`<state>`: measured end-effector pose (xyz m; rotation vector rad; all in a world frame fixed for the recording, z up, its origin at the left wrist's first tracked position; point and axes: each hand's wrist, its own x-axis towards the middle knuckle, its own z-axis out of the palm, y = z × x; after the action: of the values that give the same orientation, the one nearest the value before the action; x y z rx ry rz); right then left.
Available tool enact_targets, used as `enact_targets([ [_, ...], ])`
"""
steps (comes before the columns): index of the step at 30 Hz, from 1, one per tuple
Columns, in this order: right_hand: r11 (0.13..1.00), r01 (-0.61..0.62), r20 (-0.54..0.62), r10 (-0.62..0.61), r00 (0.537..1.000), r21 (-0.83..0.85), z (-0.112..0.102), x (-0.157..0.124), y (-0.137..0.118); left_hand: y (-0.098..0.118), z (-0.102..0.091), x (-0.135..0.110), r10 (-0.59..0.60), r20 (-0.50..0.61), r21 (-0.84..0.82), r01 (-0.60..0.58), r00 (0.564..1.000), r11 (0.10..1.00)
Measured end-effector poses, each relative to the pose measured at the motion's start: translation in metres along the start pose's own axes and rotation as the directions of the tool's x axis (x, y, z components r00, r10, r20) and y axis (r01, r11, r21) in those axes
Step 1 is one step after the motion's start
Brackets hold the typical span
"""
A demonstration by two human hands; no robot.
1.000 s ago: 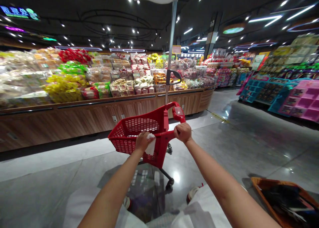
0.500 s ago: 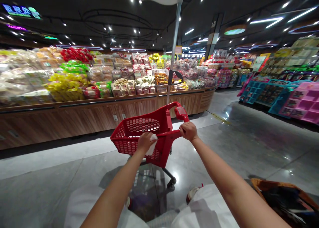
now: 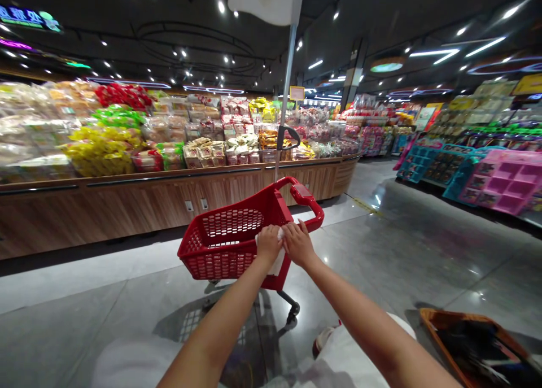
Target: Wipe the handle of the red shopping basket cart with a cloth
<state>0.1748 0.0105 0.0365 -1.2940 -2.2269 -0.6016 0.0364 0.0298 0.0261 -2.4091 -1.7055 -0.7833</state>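
Note:
A red plastic shopping cart (image 3: 229,264) stands in front of me, its handle (image 3: 317,212) at the right end. My left hand (image 3: 269,242) is closed on a white cloth (image 3: 277,262) at the cart's near rim, and part of the cloth hangs down the side. Right beside it, my right hand (image 3: 297,243) has its fingers bent and pressed in against the same cloth, next to the left thumb. The two hands touch or nearly touch, just left of the handle. Fingertips of both are partly hidden.
Behind the cart runs a long wood-panelled display counter (image 3: 139,206) heaped with packaged food. A pole (image 3: 288,77) rises beyond the handle. An orange-brown basket (image 3: 427,318) with dark things inside sits on the floor at lower right. Pink racks (image 3: 503,176) stand further right.
My right hand has let go of the cart handle and moved left to the cloth. My left hand, with the cloth, has moved right along the rim to meet it.

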Motion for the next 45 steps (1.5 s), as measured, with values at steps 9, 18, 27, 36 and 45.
enact_targets([
  [9, 1.0, -0.03, -0.013, 0.03, 0.999, 0.002, 0.017, -0.014, 0.022, -0.086, -0.017, -0.053, -0.041, 0.077, 0.169, 0.027, 0.996, 0.985],
  [18, 0.99, -0.139, 0.006, 0.139, 0.99, 0.023, 0.029, -0.007, 0.012, -0.009, -0.003, -0.013, -0.075, 0.063, 0.049, 0.072, 0.995, 0.996],
  [27, 0.997, -0.081, 0.024, 0.081, 0.996, 0.002, 0.028, -0.006, 0.013, -0.039, -0.002, -0.025, -0.054, 0.03, 0.097, 0.051, 0.998, 0.994],
  [36, 0.987, -0.146, 0.021, 0.145, 0.989, 0.073, 0.036, -0.003, -0.006, -0.069, -0.018, -0.045, -0.168, 0.006, 0.141, 0.165, 0.986, 0.976],
  [45, 0.994, -0.082, 0.012, 0.082, 0.997, 0.072, 0.033, -0.006, -0.006, -0.02, -0.007, -0.011, -0.018, 0.042, 0.011, 0.018, 0.999, 1.0],
])
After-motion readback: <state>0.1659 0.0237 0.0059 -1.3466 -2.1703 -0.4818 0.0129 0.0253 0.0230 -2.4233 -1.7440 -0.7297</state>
